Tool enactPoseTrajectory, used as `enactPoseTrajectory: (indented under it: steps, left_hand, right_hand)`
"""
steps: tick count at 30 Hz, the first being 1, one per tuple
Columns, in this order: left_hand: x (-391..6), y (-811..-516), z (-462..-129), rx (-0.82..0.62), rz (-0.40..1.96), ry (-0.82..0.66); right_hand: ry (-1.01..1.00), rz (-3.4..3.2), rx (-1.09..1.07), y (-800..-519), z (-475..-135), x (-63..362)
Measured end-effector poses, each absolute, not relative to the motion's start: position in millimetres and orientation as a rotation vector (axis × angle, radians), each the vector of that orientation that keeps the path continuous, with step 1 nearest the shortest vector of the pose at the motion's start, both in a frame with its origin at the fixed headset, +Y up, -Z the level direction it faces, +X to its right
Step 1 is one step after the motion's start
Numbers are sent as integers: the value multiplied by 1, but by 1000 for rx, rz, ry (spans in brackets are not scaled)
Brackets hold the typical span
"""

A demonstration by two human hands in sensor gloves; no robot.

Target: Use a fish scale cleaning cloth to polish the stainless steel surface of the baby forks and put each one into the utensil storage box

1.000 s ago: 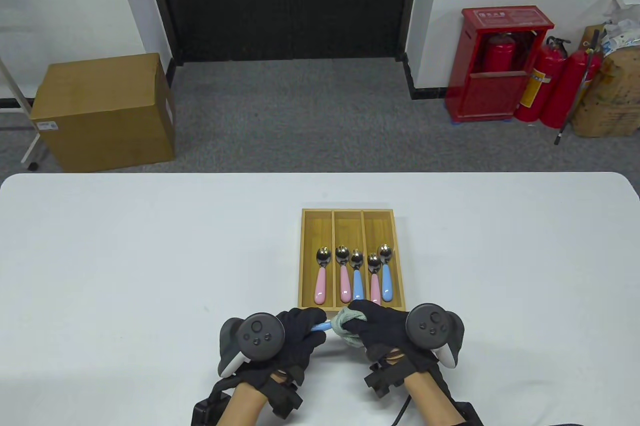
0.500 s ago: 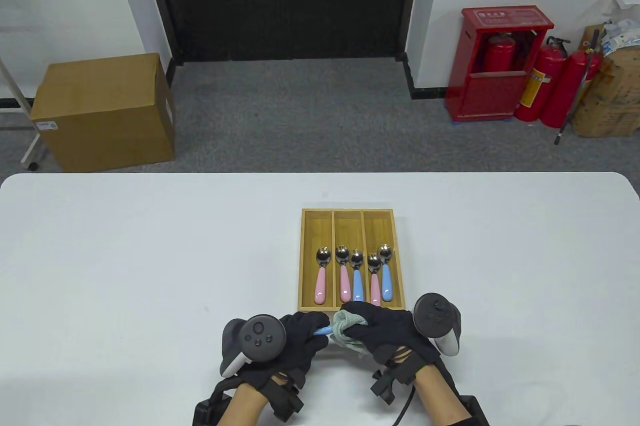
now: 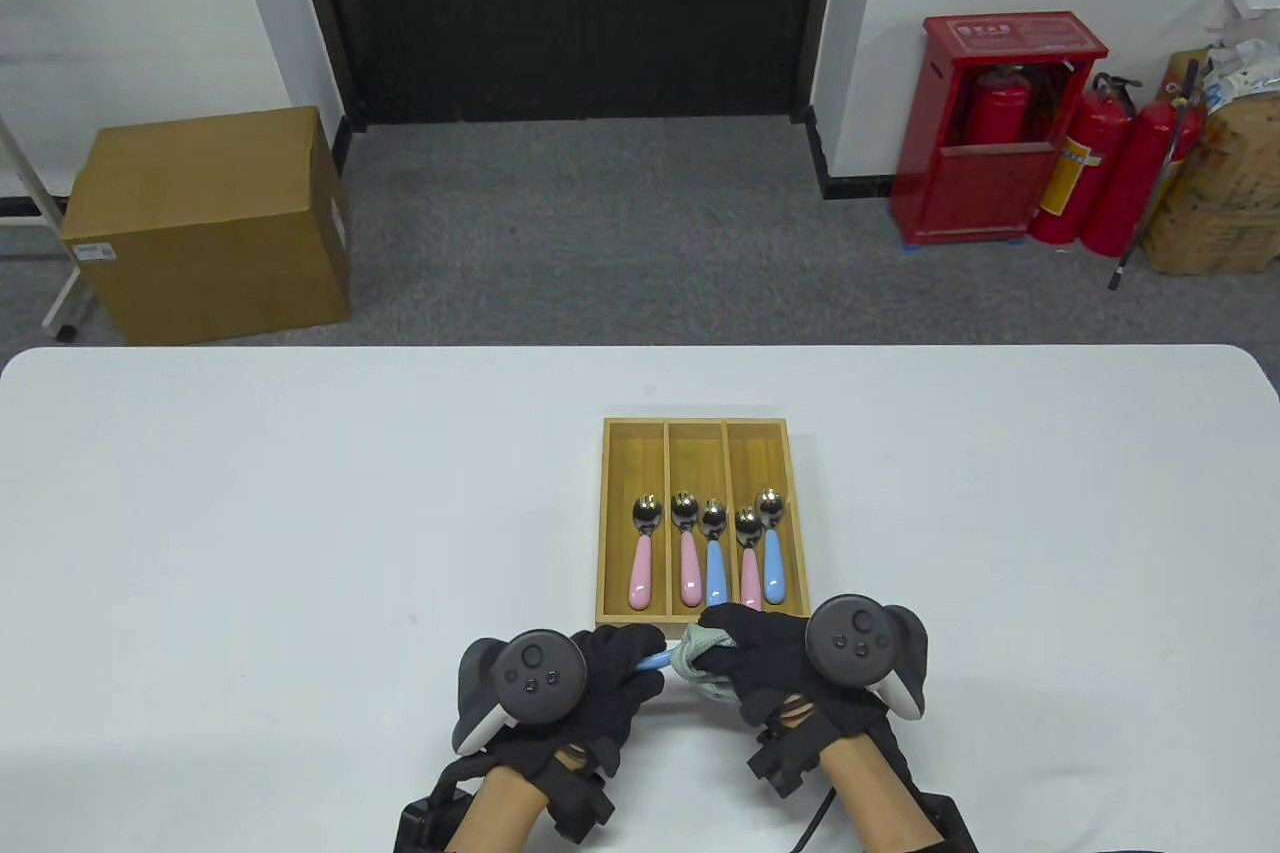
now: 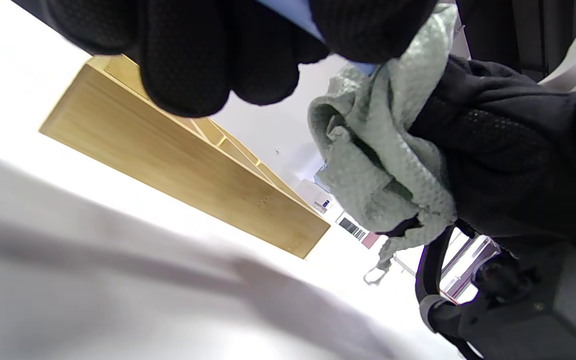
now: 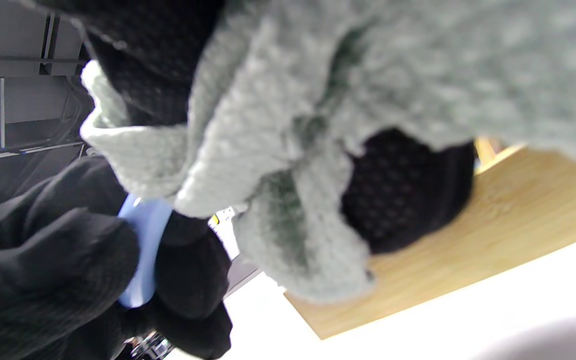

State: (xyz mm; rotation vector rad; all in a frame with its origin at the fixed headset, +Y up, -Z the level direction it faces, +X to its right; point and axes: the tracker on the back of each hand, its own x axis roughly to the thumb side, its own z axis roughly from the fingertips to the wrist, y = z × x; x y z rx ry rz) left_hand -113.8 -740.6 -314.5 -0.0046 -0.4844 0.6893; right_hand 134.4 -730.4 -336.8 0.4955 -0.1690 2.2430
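Both gloved hands sit close together at the table's near edge, forearms coming in from the bottom. The left hand [image 3: 600, 673] curls its fingers round a blue fork handle [image 3: 655, 661], pointing right. The right hand [image 3: 765, 658] clenches round a bunched grey-green cloth [image 3: 700, 658], knuckles facing left

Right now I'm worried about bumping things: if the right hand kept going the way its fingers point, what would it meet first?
The right hand, gripping the cloth, points left toward the left hand holding the blue-handled utensil. It would likely meet that hand's fingers first; depth is unclear.
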Motion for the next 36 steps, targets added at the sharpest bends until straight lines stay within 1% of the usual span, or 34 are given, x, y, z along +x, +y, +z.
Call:
enactPoseTrajectory:
  steps: [5, 12, 18, 28, 31, 34, 36]
  left_hand:
    - [-115, -740, -315, -3, 683, -482]
    - [-115, -741, -316, -12, 691, -482]
    - [-115, -741, -315, -8, 658, -484]
    - [-130, -738, -320, 12, 664, -435]
    - [-139, -738, -328, 6, 659, -357]
    - [-145, -737, -342, -47, 653, -224]
    - [-146, -732, -352, -97, 591, -129]
  right_hand:
    - [-252, 2281, 441, -726, -334, 136]
    - [-290, 2262, 435, -726, -334, 137]
    - [-288, 2294, 456, -727, -334, 137]
    - [-300, 2246, 385, -731, -338, 147]
    - [-302, 2220, 330, -732, -339, 155]
    - [-292, 2172, 294, -734, -341, 160]
    - [-289, 2172, 285, -735, -342, 162]
